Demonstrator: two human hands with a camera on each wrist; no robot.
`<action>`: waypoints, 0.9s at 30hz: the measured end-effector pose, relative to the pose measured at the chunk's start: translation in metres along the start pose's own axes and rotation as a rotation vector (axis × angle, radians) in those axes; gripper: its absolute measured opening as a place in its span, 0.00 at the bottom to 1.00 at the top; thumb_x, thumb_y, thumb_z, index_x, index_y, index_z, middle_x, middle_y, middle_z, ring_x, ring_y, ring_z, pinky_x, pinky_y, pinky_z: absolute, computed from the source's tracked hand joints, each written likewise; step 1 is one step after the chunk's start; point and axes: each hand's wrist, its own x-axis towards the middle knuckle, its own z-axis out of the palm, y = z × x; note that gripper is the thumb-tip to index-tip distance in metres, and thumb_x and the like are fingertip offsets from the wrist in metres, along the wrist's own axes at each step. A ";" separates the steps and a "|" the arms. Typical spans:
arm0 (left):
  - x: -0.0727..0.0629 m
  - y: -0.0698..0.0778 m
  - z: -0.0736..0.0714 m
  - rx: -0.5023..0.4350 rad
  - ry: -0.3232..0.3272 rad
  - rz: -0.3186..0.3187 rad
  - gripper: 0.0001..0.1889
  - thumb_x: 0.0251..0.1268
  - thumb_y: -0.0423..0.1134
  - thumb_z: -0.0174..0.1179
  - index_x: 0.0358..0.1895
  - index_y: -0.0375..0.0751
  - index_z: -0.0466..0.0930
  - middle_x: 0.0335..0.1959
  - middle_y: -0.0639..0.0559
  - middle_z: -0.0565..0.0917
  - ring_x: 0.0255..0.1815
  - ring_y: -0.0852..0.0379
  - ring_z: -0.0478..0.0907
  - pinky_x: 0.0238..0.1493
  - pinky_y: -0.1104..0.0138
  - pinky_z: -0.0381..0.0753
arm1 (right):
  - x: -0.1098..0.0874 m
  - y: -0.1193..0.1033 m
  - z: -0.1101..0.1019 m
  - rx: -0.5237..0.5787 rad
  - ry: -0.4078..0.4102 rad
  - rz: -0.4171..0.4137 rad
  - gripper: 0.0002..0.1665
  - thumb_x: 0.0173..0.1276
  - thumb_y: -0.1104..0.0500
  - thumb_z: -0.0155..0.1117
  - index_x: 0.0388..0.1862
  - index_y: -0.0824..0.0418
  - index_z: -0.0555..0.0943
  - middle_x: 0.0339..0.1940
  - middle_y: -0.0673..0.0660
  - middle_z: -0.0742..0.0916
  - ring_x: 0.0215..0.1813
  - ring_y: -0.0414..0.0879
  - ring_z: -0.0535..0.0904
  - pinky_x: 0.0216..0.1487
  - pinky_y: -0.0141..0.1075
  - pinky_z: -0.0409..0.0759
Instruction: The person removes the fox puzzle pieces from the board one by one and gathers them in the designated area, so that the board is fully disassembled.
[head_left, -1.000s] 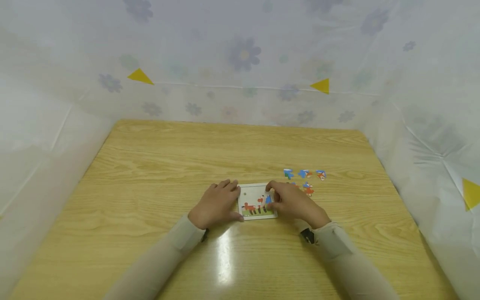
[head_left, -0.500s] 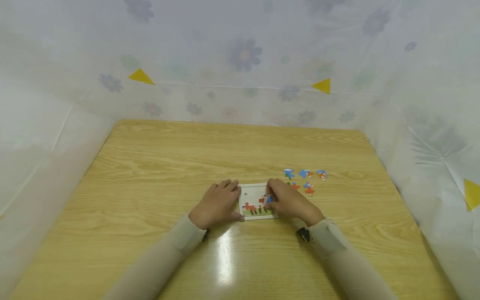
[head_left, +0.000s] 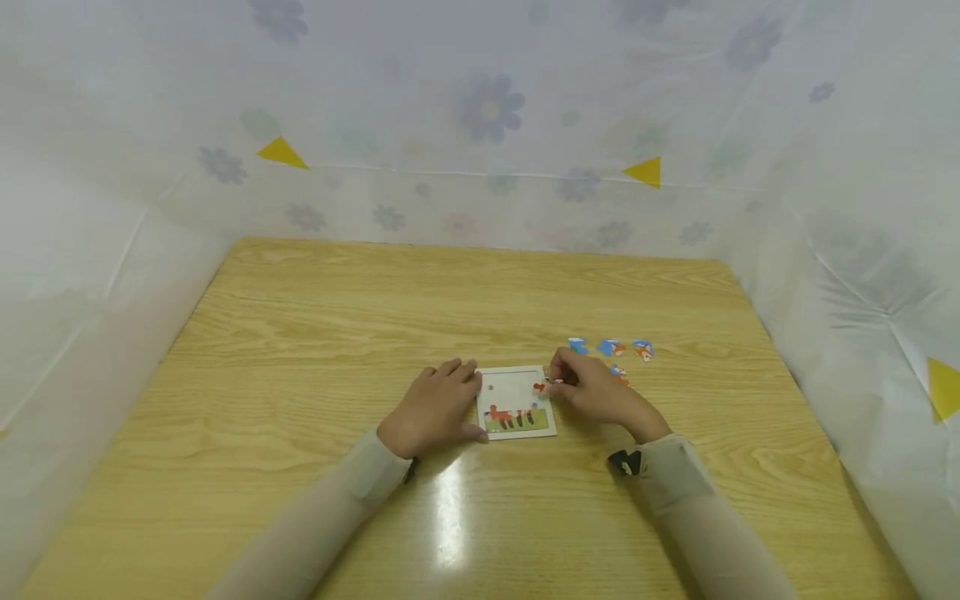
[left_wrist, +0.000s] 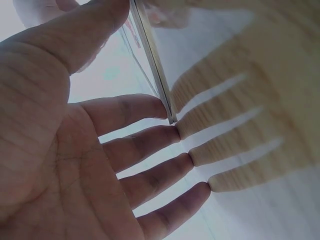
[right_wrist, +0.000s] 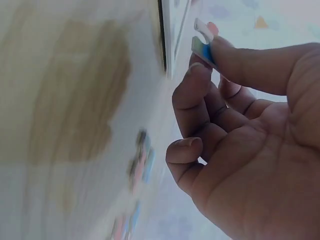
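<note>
A white puzzle tray (head_left: 517, 368) lies flat on the table, with a strip of joined jigsaw pieces (head_left: 516, 418) showing green ground and an orange animal body along its near side. My left hand (head_left: 435, 408) rests against the tray's left side, thumb at the near corner. In the left wrist view its fingers (left_wrist: 145, 145) extend fairly straight, and the index fingertip touches the tray's edge (left_wrist: 152, 55). Between thumb and index finger my right hand (head_left: 600, 392) pinches a jigsaw piece (right_wrist: 202, 46), above the tray's right edge. Those fingers partly cover the piece.
Several loose jigsaw pieces (head_left: 611, 347) in blue and orange lie on the wooden table (head_left: 360, 317) beyond and right of the tray, some partly behind the right hand. Pale flowered sheeting (head_left: 487, 200) encloses the back and sides.
My right hand has lifted the jigsaw piece from the tray's right part and moved slightly right and away from me. My left hand stays in place at the tray.
</note>
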 end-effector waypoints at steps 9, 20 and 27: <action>-0.001 0.000 0.000 -0.014 0.002 0.006 0.47 0.60 0.66 0.69 0.73 0.35 0.72 0.77 0.39 0.68 0.76 0.37 0.64 0.70 0.42 0.68 | -0.032 0.033 -0.049 -0.041 0.097 0.085 0.04 0.75 0.69 0.64 0.43 0.64 0.77 0.36 0.57 0.83 0.37 0.49 0.79 0.36 0.35 0.78; -0.001 -0.001 0.000 -0.005 -0.012 0.001 0.48 0.60 0.67 0.69 0.75 0.36 0.70 0.78 0.41 0.66 0.78 0.38 0.62 0.72 0.44 0.67 | -0.075 0.072 -0.091 -0.145 0.192 0.295 0.04 0.75 0.67 0.64 0.46 0.65 0.80 0.39 0.60 0.85 0.39 0.51 0.81 0.37 0.39 0.79; -0.001 -0.001 0.001 -0.004 -0.003 -0.002 0.48 0.59 0.67 0.69 0.74 0.36 0.71 0.78 0.40 0.67 0.77 0.39 0.63 0.71 0.44 0.68 | -0.071 0.079 -0.091 -0.157 0.193 0.294 0.06 0.75 0.65 0.66 0.46 0.67 0.80 0.40 0.60 0.84 0.41 0.51 0.80 0.39 0.37 0.79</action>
